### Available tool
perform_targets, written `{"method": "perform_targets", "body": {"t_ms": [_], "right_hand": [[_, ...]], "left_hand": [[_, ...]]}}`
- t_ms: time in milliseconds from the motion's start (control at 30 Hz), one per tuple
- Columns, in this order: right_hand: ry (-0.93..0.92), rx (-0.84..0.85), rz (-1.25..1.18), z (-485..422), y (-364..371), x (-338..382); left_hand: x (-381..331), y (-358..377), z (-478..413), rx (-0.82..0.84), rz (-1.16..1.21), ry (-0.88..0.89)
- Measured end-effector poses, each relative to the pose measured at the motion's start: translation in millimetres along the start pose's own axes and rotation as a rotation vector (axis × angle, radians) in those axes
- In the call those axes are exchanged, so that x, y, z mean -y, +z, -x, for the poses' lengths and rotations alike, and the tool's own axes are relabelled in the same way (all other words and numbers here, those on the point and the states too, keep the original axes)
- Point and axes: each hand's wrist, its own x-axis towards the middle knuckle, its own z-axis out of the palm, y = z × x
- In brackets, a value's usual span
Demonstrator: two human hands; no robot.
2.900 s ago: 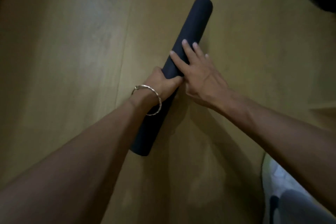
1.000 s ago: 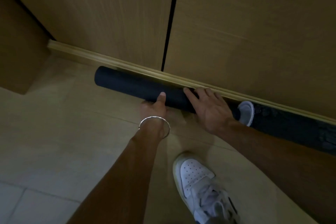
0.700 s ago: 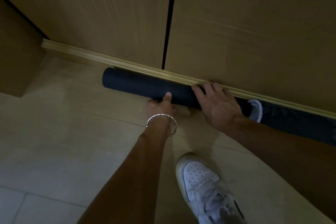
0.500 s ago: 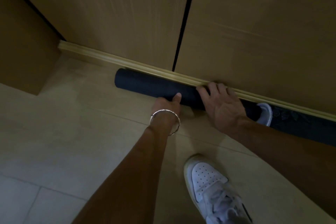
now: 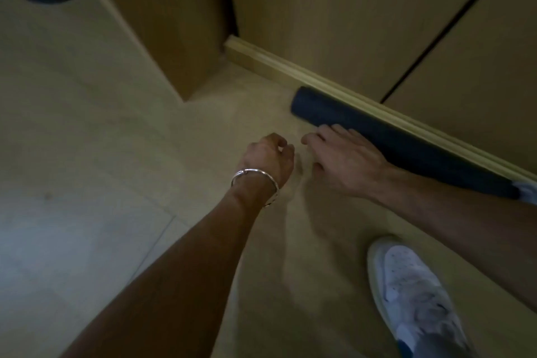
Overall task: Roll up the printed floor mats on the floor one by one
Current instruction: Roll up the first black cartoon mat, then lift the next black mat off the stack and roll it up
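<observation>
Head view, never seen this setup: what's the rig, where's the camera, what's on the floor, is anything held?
No machine here: a person works with bare hands, and the single camera sits on their head, looking forward and down. The left hand, wearing a bracelet, is loosely curled above the floor and holds nothing. The right hand is spread open, fingertips at the near edge of a dark rolled mat; blur hides whether they touch. That roll lies along the skirting board under wooden panels. A pale end of something else shows at the right edge. A white shoe stands lower right.
</observation>
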Motion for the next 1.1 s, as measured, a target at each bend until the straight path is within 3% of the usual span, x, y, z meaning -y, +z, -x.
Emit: {"method": "perform_targets", "body": {"t_ms": [267,400,600,767,900,1100], "right_hand": [[-0.335,0.046,0.026,-31,-42,127],[-0.470,0.032,0.072,-39,-94,227],[-0.711,-0.134,0.369,-31,-214,413],[-0.805,-0.244,0.346,1,-293,543],[-0.865,-0.233,0.292,1,-288,610],[-0.955,-0.051,0.364,-52,-219,647]], "left_hand": [[109,-115,48,-0.182,-0.080,-0.037],[167,-199,102,-0.292,-0.152,-0.078],[214,-379,218,-0.621,-0.184,-0.169],[250,-486,331,-0.831,-0.200,-0.233],[284,-514,357,-0.880,-0.181,-0.337],[342,-475,351,-0.686,-0.305,-0.514]]}}
